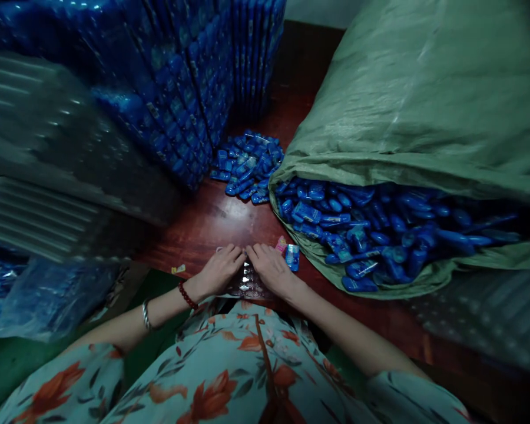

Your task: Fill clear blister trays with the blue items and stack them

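Note:
A clear plastic tray [249, 284] with rows of shiny moulded hollows lies at the table's near edge, close against my body. My left hand [223, 268], palm down, covers its left part, the fingers bent and close together on it. Over the right part is my right hand [271, 268], its fingers curled down near the tray's far side. My fingertips almost meet in the middle, and their undersides are hidden. Just beyond my right hand lie a small blue packet [292, 257] and a pink piece [281, 244].
A large green woven sack [406, 118] lies open at the right, spilling blue packets [366, 229]. A loose pile of blue packets [249, 165] sits farther back on the red-brown table [229, 215]. Tall stacks of filled blue trays [172, 88] and clear ribbed trays [48, 129] stand left.

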The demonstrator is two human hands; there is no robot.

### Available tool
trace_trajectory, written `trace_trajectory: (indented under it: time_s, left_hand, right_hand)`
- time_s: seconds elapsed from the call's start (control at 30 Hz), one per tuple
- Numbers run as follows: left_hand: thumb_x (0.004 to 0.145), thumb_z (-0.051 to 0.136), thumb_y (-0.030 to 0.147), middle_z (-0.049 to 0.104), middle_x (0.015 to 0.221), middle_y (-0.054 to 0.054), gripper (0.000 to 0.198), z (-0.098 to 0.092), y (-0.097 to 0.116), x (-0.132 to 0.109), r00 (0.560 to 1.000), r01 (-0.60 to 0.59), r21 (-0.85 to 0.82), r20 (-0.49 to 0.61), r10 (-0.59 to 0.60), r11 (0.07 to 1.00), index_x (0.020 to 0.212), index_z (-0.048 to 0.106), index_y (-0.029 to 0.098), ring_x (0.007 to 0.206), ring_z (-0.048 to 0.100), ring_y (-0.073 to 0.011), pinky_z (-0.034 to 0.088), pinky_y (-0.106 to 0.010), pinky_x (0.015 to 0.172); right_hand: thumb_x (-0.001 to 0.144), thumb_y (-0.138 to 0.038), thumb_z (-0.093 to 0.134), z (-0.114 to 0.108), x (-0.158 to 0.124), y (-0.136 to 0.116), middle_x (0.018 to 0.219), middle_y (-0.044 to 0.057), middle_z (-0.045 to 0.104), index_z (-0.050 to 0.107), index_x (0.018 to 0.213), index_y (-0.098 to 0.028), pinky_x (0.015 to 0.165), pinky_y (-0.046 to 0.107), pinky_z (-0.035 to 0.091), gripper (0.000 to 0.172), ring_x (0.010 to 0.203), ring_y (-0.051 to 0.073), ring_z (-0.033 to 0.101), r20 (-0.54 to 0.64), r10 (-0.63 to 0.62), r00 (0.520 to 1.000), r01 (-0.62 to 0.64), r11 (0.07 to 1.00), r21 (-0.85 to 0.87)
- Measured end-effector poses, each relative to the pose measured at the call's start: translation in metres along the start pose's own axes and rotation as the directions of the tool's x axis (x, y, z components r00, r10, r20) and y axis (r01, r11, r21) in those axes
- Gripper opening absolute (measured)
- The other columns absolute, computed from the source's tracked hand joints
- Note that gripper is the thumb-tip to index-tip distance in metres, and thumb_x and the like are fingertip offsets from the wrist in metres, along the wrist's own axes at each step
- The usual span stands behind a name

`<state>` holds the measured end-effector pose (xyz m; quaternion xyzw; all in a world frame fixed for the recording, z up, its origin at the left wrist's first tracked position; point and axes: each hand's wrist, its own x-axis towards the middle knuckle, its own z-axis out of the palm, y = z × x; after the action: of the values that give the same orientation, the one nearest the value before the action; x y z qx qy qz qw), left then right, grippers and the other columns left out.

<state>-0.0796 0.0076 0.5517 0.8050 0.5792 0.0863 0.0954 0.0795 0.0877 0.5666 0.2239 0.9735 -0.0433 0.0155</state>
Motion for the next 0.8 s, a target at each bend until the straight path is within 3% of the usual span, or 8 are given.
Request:
trace_trajectory:
  time_s: [0.13, 0.27, 0.37, 0.47, 0.53, 0.6, 0.7, 0.8]
  left_hand:
    - [0.085, 0.04, 0.007, 0.055, 0.099, -0.013, 0.027, 0.005, -0.002, 0.01, 1.0, 0.013, 0.027, 0.011, -0.014, 1.0, 0.11, 0.05, 0.01, 0.094, 0.05, -0.0234, 0.046, -0.039, 0.084]
    - [0.088, 0.041, 0.01, 0.055, 0.106, -0.013, 0.032, 0.008, -0.008, 0.021, 0.997, -0.008, -0.045, -0.082, 0.004, 0.999, 0.119, 0.046, 0.011, 0.097, 0.051, -0.0232, 0.046, -0.038, 0.084]
    - [0.089, 0.048, 0.026, 0.056, 0.111, -0.011, 0.035, 0.0, -0.016, 0.033, 0.982, -0.048, -0.162, -0.188, 0.017, 0.986, 0.122, 0.045, 0.015, 0.099, 0.051, -0.0222, 0.046, -0.037, 0.085]
    - [0.091, 0.046, 0.03, 0.058, 0.105, -0.008, 0.026, -0.012, -0.029, 0.056, 0.944, 0.033, -0.241, -0.312, -0.109, 0.97, 0.113, 0.052, 0.017, 0.096, 0.052, -0.0205, 0.045, -0.036, 0.085]
    - [0.093, 0.042, 0.027, 0.059, 0.098, -0.008, 0.021, -0.014, -0.04, 0.082, 0.92, 0.137, -0.224, -0.333, -0.207, 0.965, 0.1, 0.057, 0.015, 0.093, 0.053, -0.0196, 0.044, -0.034, 0.084]
    - [0.091, 0.046, 0.027, 0.059, 0.098, -0.011, 0.02, -0.01, -0.049, 0.112, 0.932, 0.224, -0.113, -0.264, -0.247, 0.968, 0.097, 0.058, 0.013, 0.094, 0.053, -0.0217, 0.044, -0.034, 0.082]
    - [0.085, 0.054, 0.023, 0.059, 0.1, -0.017, 0.02, 0.001, -0.057, 0.151, 0.961, 0.236, 0.026, -0.155, -0.229, 0.971, 0.097, 0.058, 0.007, 0.097, 0.053, -0.0273, 0.043, -0.038, 0.081]
    - [0.085, 0.047, 0.012, 0.06, 0.097, -0.019, 0.017, 0.008, -0.062, 0.166, 0.97, 0.213, 0.039, -0.127, -0.206, 0.976, 0.095, 0.058, 0.004, 0.098, 0.053, -0.0283, 0.041, -0.039, 0.083]
  right_hand:
    - [0.09, -0.01, 0.037, 0.004, 0.005, -0.003, 0.088, 0.008, 0.06, 0.055, 0.11, -0.011, 0.07, 0.033, 0.044, 0.027, 0.081, 0.021, 0.054, -0.028, 0.067, 0.997, -0.067, 0.998, -0.004]
    - [0.093, -0.021, 0.039, 0.012, -0.02, 0.014, 0.098, 0.009, 0.062, 0.051, 0.123, -0.015, 0.079, 0.033, 0.043, 0.032, 0.091, 0.021, 0.056, -0.217, 0.216, 0.952, -0.196, 0.974, 0.113]
    - [0.096, -0.032, 0.033, 0.017, -0.056, 0.03, 0.099, 0.01, 0.064, 0.056, 0.115, -0.016, 0.081, 0.032, 0.043, 0.034, 0.093, 0.02, 0.058, -0.321, 0.497, 0.807, -0.417, 0.862, 0.288]
    - [0.093, -0.047, 0.033, 0.025, -0.084, 0.037, 0.084, 0.01, 0.066, 0.06, 0.099, -0.015, 0.069, 0.031, 0.044, 0.042, 0.077, 0.021, 0.061, -0.228, 0.734, 0.64, -0.663, 0.677, 0.321]
    - [0.089, -0.056, 0.036, 0.032, -0.088, 0.035, 0.08, 0.01, 0.065, 0.058, 0.096, -0.014, 0.061, 0.03, 0.042, 0.047, 0.069, 0.022, 0.061, -0.173, 0.798, 0.577, -0.754, 0.602, 0.263]
    - [0.087, -0.059, 0.037, 0.037, -0.081, 0.031, 0.079, 0.01, 0.063, 0.056, 0.092, -0.015, 0.058, 0.029, 0.041, 0.048, 0.068, 0.022, 0.061, -0.161, 0.797, 0.582, -0.764, 0.604, 0.225]
    - [0.088, -0.057, 0.035, 0.042, -0.068, 0.027, 0.081, 0.008, 0.06, 0.053, 0.083, -0.019, 0.058, 0.028, 0.041, 0.042, 0.072, 0.021, 0.06, -0.156, 0.777, 0.61, -0.73, 0.627, 0.271]
    - [0.089, -0.051, 0.035, 0.042, -0.07, 0.027, 0.085, 0.009, 0.059, 0.052, 0.086, -0.018, 0.06, 0.031, 0.044, 0.036, 0.075, 0.022, 0.06, -0.145, 0.788, 0.598, -0.709, 0.605, 0.363]
